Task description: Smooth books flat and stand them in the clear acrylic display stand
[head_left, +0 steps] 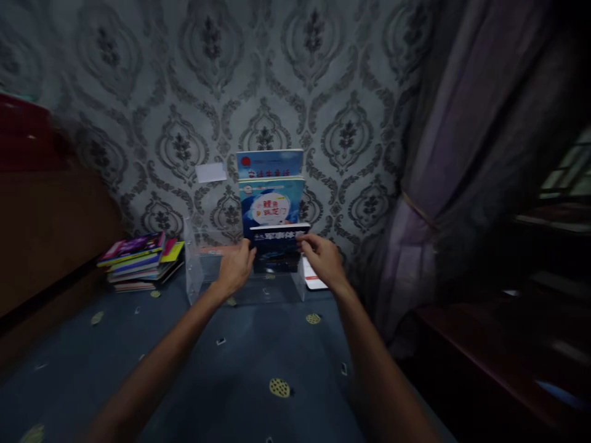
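Note:
A dark blue book (277, 249) with white lettering is held by its two side edges at a clear acrylic book rack (194, 271). My left hand (236, 267) grips its left edge, and my right hand (323, 258) pinches the right edge near the top corner. Behind it, a light blue book (270, 200) with a white oval and red characters stands upright in the rack. Farther back and higher rises another blue book (270, 161) with a red dot on its cover. The dark book's lower part shows through the rack's clear front.
A stack of books and magazines (138, 261) lies left of the rack. A white and red item (314, 275) sits behind my right hand. Patterned wallpaper (348, 132) backs the blue cloth-covered surface (240, 375). A tied purple curtain (415, 215) hangs at right; a brown box-like object (50, 227) stands at left.

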